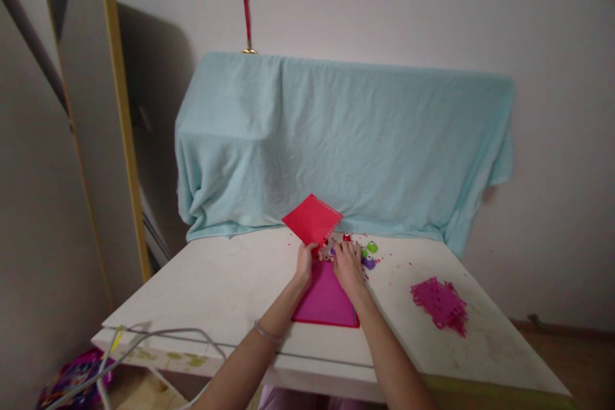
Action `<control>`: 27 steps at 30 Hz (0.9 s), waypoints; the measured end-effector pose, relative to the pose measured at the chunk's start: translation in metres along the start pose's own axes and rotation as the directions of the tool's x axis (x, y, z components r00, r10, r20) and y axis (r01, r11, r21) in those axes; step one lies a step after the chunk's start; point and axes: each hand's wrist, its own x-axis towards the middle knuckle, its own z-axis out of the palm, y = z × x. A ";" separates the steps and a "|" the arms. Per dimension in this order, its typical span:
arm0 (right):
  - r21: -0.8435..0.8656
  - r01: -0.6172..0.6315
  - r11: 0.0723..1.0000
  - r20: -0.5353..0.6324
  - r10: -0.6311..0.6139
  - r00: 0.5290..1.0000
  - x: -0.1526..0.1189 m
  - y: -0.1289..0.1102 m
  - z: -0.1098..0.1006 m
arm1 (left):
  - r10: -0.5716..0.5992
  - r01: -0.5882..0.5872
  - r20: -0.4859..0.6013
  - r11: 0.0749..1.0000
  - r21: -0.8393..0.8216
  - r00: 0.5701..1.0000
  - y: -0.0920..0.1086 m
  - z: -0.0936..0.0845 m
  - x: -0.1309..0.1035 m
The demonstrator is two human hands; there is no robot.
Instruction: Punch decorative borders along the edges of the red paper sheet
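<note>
My left hand [305, 262] pinches the lower corner of a red sheet [313, 219], which is tilted like a diamond and has small punched holes along its right edges. My right hand [348, 259] reaches among small colourful punches, its fingers bent downward; what they hold, if anything, is hidden. A green punch [372, 246], a purple punch [369, 262] and a red punch [346, 237] lie around that hand. Between my forearms rests a magenta sheet [328, 298] on a red-edged stack.
Cut-up magenta paper [439, 303] lies on the right of the white table [216, 275]. Tiny paper bits are scattered near the punches. A light blue cloth [346, 147] hangs behind the table. A pale cable [177, 331] crosses the front left edge.
</note>
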 end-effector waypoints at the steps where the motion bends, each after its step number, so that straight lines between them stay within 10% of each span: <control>1: -0.002 -0.004 1.000 -0.001 0.004 1.000 0.000 0.000 0.000 | 0.005 -0.005 0.004 1.000 0.002 1.000 0.000 0.000 0.000; 18: 0.044 -0.012 0.999 -0.009 0.012 1.000 -0.001 0.003 0.004 | 0.024 -0.024 -0.002 1.000 0.015 1.000 0.010 0.010 -0.008; 27: 0.562 -0.104 0.821 -0.255 0.291 0.922 0.006 0.017 -0.002 | 0.042 -0.042 -0.030 0.999 0.019 0.999 0.012 0.008 -0.007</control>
